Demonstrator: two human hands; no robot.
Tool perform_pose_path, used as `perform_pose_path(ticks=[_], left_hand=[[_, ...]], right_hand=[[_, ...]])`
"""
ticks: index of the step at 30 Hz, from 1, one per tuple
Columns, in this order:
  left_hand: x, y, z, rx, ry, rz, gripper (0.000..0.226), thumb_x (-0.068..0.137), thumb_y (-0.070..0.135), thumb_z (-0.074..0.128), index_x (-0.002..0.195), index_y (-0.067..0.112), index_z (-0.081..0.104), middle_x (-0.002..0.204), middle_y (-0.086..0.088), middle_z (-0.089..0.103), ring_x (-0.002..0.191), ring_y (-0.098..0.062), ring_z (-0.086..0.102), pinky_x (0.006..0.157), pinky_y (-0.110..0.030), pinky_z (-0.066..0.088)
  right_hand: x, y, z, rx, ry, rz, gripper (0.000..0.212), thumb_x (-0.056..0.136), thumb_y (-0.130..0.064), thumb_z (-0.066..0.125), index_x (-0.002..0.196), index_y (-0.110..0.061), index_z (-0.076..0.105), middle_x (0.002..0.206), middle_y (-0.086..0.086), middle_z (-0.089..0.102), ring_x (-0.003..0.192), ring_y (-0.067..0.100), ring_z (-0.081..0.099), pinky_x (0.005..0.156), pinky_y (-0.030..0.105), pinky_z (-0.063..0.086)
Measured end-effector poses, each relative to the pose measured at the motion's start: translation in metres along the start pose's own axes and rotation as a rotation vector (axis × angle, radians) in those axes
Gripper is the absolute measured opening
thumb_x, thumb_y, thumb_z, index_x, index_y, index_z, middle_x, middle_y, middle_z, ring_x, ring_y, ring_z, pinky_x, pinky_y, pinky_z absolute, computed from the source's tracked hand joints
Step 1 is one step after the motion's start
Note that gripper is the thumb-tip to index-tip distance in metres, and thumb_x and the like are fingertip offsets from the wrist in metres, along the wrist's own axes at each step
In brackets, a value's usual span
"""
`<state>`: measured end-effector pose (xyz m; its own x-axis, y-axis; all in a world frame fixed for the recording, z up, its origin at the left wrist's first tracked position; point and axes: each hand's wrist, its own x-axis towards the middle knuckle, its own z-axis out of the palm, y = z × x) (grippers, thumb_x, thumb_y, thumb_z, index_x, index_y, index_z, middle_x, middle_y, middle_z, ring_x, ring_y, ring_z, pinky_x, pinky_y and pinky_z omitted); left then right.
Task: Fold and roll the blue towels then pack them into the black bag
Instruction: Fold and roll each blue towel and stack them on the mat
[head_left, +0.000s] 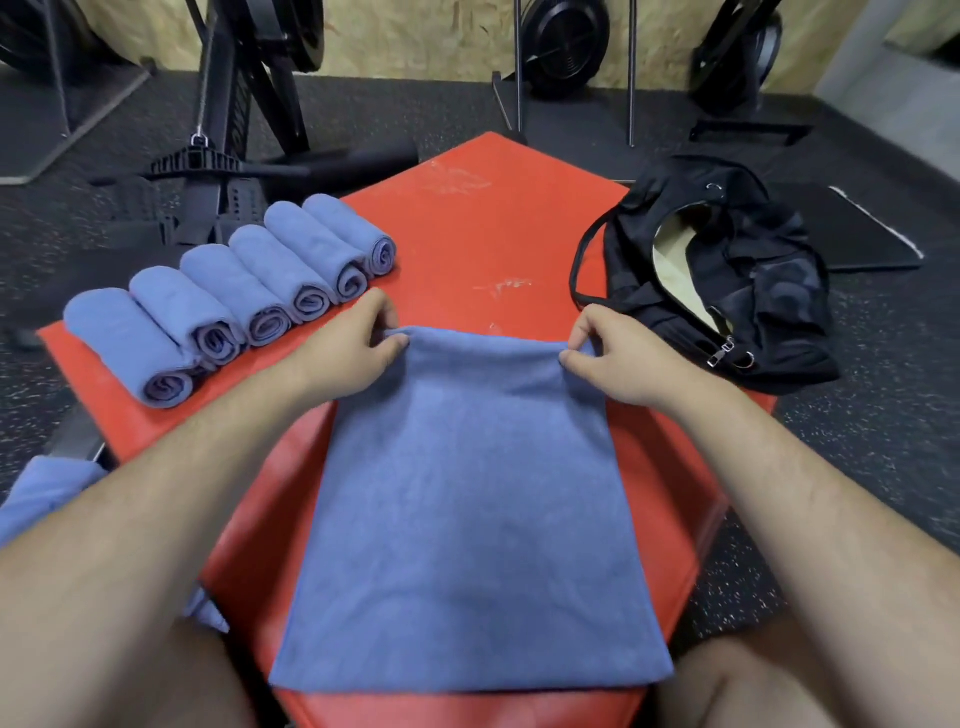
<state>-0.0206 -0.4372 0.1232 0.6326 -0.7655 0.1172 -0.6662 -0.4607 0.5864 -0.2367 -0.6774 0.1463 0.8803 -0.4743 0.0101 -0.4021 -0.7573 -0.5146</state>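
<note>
Left hand (358, 343) and right hand (608, 358) pinch the far corners of the flat blue cloth towel (467, 519) at centre. Six rolled blue towels (234, 291) lie at ten o'clock, and the open black fabric bag (779, 296) is at two o'clock.

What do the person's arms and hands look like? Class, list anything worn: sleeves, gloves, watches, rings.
Both arms are bare: no sleeve shows on the left forearm or the right forearm as far as the frame's edge. The left hand and right hand wear no gloves, and no watch, bracelet or ring is visible. Fine hair shows on both forearms.
</note>
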Motion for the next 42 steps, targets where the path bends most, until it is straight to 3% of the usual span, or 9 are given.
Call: perform_pose_path(ticks=[2,5,9,12,15,22,25,31,42], left_hand=[[-0.013,0.008,-0.015,-0.112,-0.112,-0.035,0.019,0.091,0.023,0.070,0.095,0.017,0.052,0.081,0.004,0.058,0.068,-0.011,0.050,0.066,-0.029,0.043],[-0.038,0.014,-0.034,-0.131,-0.412,-0.126,0.017,0.086,0.028,0.078,0.090,0.019,0.065,0.072,0.010,0.060,0.060,-0.004,0.050,0.062,-0.027,0.042],[-0.057,0.009,-0.041,-0.219,-0.602,-0.195,0.031,0.083,0.030,0.079,0.086,0.004,0.063,0.073,-0.001,0.054,0.068,-0.014,0.045,0.062,-0.030,0.033],[-0.047,0.000,-0.034,-0.186,-0.490,-0.211,0.023,0.085,0.029,0.079,0.087,0.010,0.067,0.073,0.002,0.060,0.067,-0.012,0.050,0.065,-0.030,0.039],[-0.029,-0.008,-0.022,0.011,-0.270,-0.153,0.010,0.090,0.027,0.074,0.086,0.020,0.068,0.080,0.006,0.067,0.073,-0.014,0.058,0.066,-0.027,0.044],[0.001,-0.035,0.005,0.156,-0.168,-0.037,0.013,0.084,0.019,0.078,0.087,0.015,0.067,0.088,-0.002,0.056,0.082,-0.022,0.054,0.076,-0.034,0.043],[0.008,-0.040,0.007,0.146,-0.158,-0.019,0.020,0.082,0.018,0.080,0.094,0.019,0.064,0.095,-0.001,0.054,0.087,-0.019,0.054,0.082,-0.031,0.043],[0.012,-0.039,0.015,0.284,-0.160,-0.068,0.015,0.090,0.022,0.070,0.092,0.016,0.057,0.097,-0.004,0.062,0.091,-0.026,0.056,0.076,-0.035,0.041],[-0.031,0.010,-0.062,-0.285,0.256,-0.076,0.031,0.078,0.026,0.085,0.077,0.013,0.057,0.082,-0.004,0.069,0.073,-0.015,0.059,0.069,-0.040,0.050]], right_hand=[[-0.011,0.001,-0.010,0.101,-0.051,0.035,0.018,0.083,-0.021,0.077,0.086,-0.021,0.060,0.065,-0.007,0.050,0.049,0.001,0.044,0.052,0.016,0.033],[-0.032,0.009,-0.021,0.418,-0.337,0.103,0.027,0.082,-0.004,0.079,0.099,-0.014,0.061,0.075,0.003,0.059,0.066,0.016,0.055,0.065,0.032,0.046],[-0.053,0.012,-0.032,0.507,-0.588,0.171,0.027,0.087,0.001,0.072,0.113,-0.003,0.065,0.086,0.011,0.060,0.077,0.021,0.054,0.068,0.028,0.044],[-0.047,0.010,-0.027,0.267,-0.401,0.160,0.007,0.089,-0.010,0.074,0.094,-0.013,0.073,0.074,-0.002,0.065,0.066,0.012,0.056,0.063,0.022,0.045],[-0.027,0.015,-0.013,0.023,-0.147,0.140,0.006,0.085,-0.021,0.077,0.085,-0.022,0.072,0.078,-0.008,0.067,0.069,0.009,0.059,0.065,0.025,0.046],[0.001,0.029,0.022,-0.153,-0.050,0.053,0.011,0.085,-0.015,0.074,0.095,-0.014,0.069,0.096,-0.001,0.057,0.089,0.017,0.056,0.077,0.027,0.041],[0.008,0.034,0.029,-0.088,-0.048,0.073,0.020,0.085,-0.013,0.074,0.103,-0.014,0.064,0.093,-0.001,0.059,0.087,0.019,0.057,0.078,0.031,0.045],[0.011,0.038,0.034,-0.122,-0.103,0.059,0.001,0.096,-0.016,0.057,0.095,-0.017,0.058,0.097,0.001,0.060,0.093,0.022,0.057,0.074,0.032,0.039],[-0.030,-0.008,-0.032,0.377,0.289,0.049,0.007,0.085,-0.020,0.078,0.084,-0.015,0.072,0.085,-0.006,0.070,0.074,0.003,0.060,0.068,0.016,0.046]])
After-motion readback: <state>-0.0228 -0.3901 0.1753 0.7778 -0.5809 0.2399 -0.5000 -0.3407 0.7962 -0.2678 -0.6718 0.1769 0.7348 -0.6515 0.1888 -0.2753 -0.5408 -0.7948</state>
